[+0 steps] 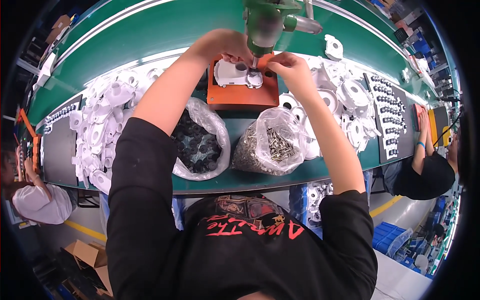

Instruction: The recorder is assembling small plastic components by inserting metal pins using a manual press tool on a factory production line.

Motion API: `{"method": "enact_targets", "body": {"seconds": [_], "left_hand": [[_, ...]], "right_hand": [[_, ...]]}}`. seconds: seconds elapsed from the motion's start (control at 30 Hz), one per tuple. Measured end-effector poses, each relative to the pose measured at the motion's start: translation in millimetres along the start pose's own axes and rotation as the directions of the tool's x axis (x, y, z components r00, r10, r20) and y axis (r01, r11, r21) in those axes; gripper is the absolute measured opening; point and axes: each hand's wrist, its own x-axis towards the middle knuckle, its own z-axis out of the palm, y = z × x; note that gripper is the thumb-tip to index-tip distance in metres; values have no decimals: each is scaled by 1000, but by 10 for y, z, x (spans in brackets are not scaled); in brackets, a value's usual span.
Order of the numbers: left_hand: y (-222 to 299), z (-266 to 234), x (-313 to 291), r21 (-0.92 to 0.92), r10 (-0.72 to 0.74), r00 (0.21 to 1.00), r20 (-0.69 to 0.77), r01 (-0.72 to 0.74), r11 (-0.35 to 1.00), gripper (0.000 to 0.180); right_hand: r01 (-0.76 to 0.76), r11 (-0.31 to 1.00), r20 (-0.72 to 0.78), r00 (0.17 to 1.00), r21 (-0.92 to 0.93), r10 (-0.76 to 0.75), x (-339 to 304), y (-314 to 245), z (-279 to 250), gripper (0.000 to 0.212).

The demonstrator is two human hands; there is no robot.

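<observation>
A white plastic housing [231, 74] lies on top of an orange fixture block [242, 98]. Above its right part, the green machine head [263, 30] reaches down, its thin metal tip close to a small dark part on the housing. My left hand [231, 46] is at the back left of the fixture with curled fingers, partly hidden beside the machine head. To the right of the tip, my right hand [291, 69] has thumb and fingers drawn together over the fixture's right edge. Whatever either hand holds, if anything, is too small or hidden to make out.
Near the front edge sit a plastic bag of black round parts [196, 145] and a bag of screws [275, 145]. White housings are heaped at left [102, 125] and right [350, 95]. A dark tray [387, 117] holds rows of small parts. Other people work at both sides.
</observation>
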Motion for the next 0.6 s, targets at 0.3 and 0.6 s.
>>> {"method": "enact_targets", "body": {"seconds": [0.3,0.6], "left_hand": [[10,109,-111,148,110,983,-148,-88,985,25],[-211,902,-711,110,204,713,-671,-176,978,36]], "right_hand": [[69,996,-12,997,-59,-70,138,210,185,20],[243,903,-65,957,-353,-283,152,324,285,20]]}}
